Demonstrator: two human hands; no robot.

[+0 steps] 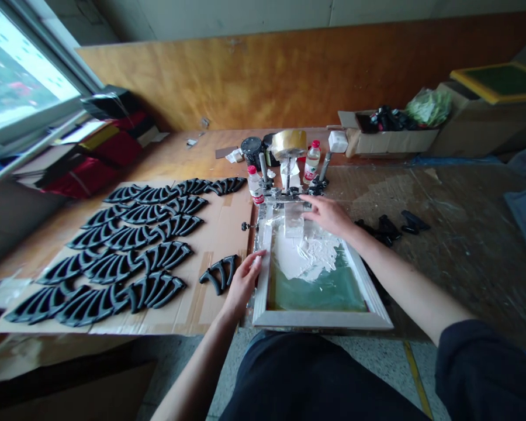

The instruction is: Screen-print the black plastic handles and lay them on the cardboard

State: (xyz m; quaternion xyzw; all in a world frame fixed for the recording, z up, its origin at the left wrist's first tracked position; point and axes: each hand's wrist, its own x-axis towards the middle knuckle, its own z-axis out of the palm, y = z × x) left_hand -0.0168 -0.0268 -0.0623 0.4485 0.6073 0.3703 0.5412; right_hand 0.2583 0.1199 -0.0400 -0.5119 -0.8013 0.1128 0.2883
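Note:
A white-framed screen [319, 318] with a green mesh lies in front of me, its upper part covered with thick white paste [309, 254]. Metal clamps [289, 197] hold its far edge. My left hand [244, 280] is at the frame's left side, thumb and fingers close together; what they hold, if anything, is too small to tell. My right hand [326, 215] reaches over the far end, index finger stretched toward the clamp bar, beside a pale squeegee-like block [294, 220] standing in the paste. Nothing shows inside this hand.
Rows of black ribbed parts [127, 228] lie on cardboard [225, 219] at left, one apart [220, 273] near my left hand. Bottles [312, 161], a tape roll [289, 142] and black jars [251, 151] stand behind; black pieces [388, 228] lie right.

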